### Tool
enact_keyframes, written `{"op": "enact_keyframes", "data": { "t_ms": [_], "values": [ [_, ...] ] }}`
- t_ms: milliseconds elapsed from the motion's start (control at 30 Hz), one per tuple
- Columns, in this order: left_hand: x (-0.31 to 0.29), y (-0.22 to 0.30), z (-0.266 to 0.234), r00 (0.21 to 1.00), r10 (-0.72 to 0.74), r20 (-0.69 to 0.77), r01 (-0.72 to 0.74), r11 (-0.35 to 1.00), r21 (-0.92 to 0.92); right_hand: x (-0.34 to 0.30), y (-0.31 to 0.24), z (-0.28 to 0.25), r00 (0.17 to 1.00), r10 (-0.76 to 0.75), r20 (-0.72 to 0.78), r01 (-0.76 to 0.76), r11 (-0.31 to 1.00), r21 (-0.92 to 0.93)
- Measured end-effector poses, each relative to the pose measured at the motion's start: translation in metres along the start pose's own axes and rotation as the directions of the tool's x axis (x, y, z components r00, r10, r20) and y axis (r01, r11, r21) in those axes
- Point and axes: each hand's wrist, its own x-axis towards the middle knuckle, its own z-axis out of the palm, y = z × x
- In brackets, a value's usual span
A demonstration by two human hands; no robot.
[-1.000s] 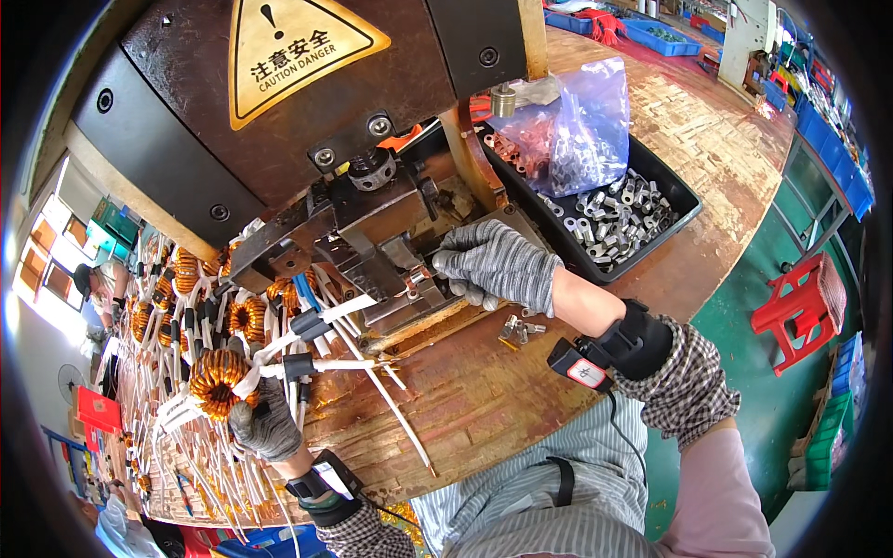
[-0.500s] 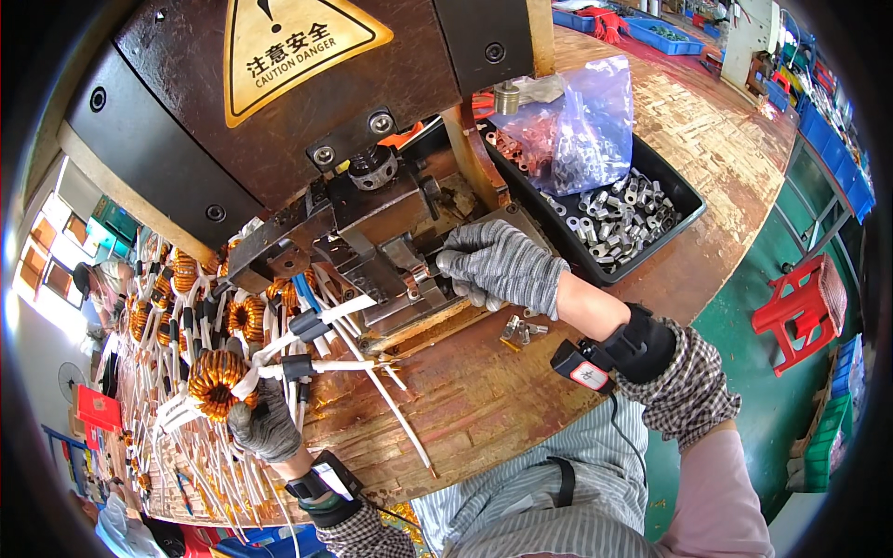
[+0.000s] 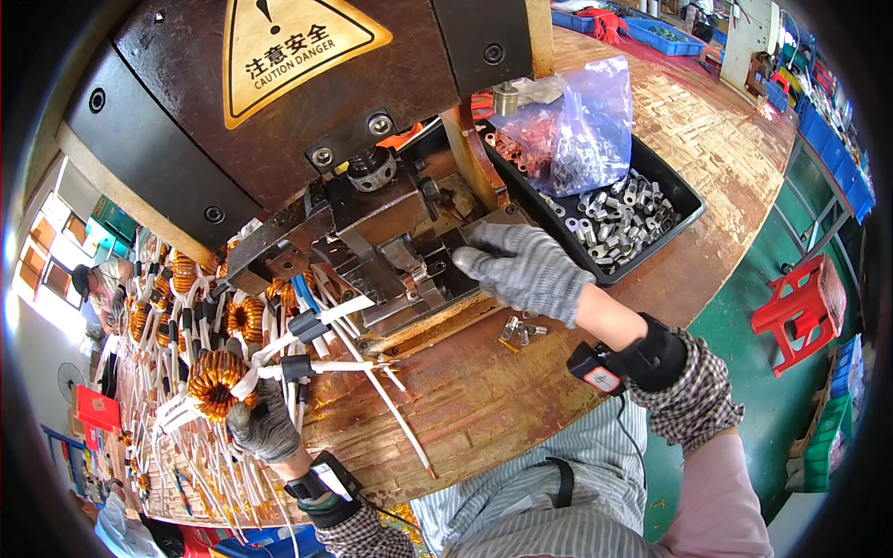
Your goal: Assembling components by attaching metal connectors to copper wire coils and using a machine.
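Observation:
My left hand [image 3: 266, 426], in a grey glove, is closed on a toroidal coil [image 3: 217, 383] wound with copper wire, at the lower left. White leads with black sleeves [image 3: 299, 366] run from the coil toward the press. My gloved right hand [image 3: 528, 272] hovers just right of the die block [image 3: 402, 260], its fingers loosely stretched with nothing visible in them. A small shiny metal terminal [image 3: 433, 271] sits at the die, apart from the fingertips. Several loose cable lugs [image 3: 523, 329] lie on the table below my right hand.
The dark press head [image 3: 307, 84] with a yellow warning sign looms above the die. At right stands a black tray [image 3: 684, 219] of metal lugs with a plastic bag [image 3: 595, 130] on it. Many coils [image 3: 246, 318] with white leads crowd the left. A red stool [image 3: 800, 312] stands beyond the table.
My right hand has drawn back to the right, away from the die, uncovering the small terminal there. My left hand and its coil stay in place. At far left, a person in the background has shifted.

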Motion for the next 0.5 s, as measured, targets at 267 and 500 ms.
{"op": "enact_keyframes", "data": {
  "t_ms": [267,500],
  "values": [
    [-0.002,0.004,-0.013,0.999,-0.009,-0.042,0.009,1.000,-0.017,-0.047,0.003,-0.053,0.950,0.246,-0.190,-0.203,0.954,0.222],
    [0.002,-0.001,-0.008,0.999,0.022,-0.040,-0.024,0.998,-0.060,-0.040,0.082,-0.089,0.870,-0.002,-0.492,-0.067,0.990,-0.122]
  ]
}}
